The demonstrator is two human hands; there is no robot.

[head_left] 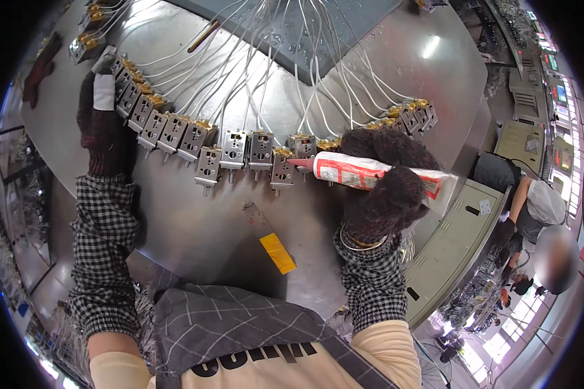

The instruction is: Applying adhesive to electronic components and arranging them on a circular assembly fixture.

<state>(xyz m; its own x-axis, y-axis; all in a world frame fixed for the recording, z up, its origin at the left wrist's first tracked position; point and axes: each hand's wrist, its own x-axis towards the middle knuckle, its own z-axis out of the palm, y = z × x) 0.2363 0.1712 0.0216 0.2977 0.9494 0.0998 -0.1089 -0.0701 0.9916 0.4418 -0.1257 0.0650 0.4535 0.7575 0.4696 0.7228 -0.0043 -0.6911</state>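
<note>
Several small metal box-shaped units (234,149) with brass-coloured tops and short shafts form a curved row on the metal table, a white wire running from each. My right hand (389,185), in a dark knit glove, is closed around a white and red squeeze tube (347,170). Its red nozzle points left and meets the top of one unit (281,170) near the middle of the row. My left hand (104,126), also gloved and with white tape on a finger, lies stretched out along the row's left end, beside the units there.
A flat strip with a yellow end (278,253) lies on the metal table (194,243) near me. The white wires gather over a grey-blue mat (298,39) at the back. A dark glove (40,71) lies far left. At right are beige cabinets (451,249) and another person (542,201).
</note>
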